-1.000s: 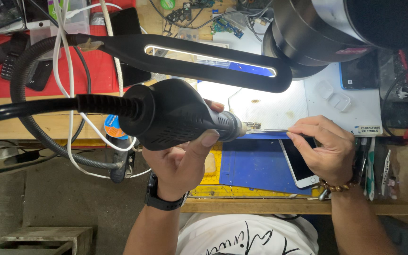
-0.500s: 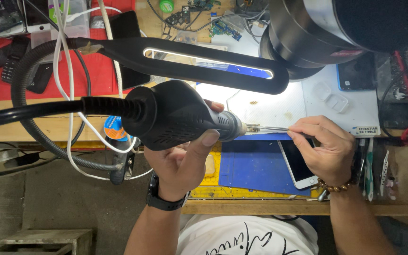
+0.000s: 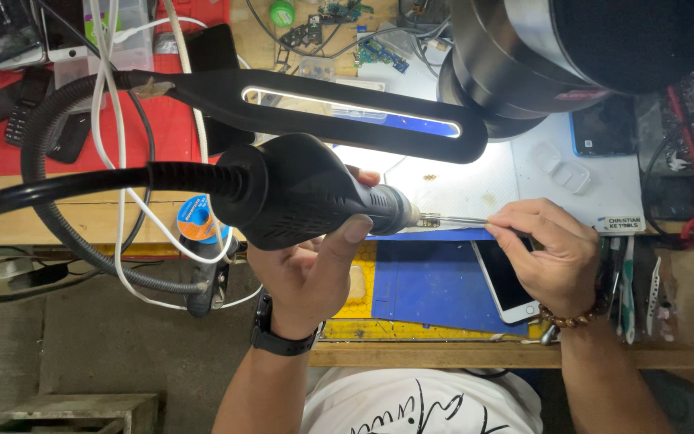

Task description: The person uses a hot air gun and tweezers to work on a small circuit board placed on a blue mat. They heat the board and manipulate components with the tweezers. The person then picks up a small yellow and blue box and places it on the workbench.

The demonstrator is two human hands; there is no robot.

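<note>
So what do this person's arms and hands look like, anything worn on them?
Both forearms are bare, with no sleeves or gloves. The left hand has a black wristwatch with a dark band. The right hand has a bracelet of brown round beads at the wrist.

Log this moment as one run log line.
left hand: grips black hot-air gun | right hand: pinches tweezers at nozzle | white phone on blue mat

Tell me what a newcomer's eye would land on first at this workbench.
First comes the big black hot-air tool in the middle, gripped by the left hand, nozzle pointing right. Right at its tip are thin tweezers pinched by the right hand, which covers part of a white phone lying beside a blue mat. Above them runs a long black lamp bar, lit.
</note>
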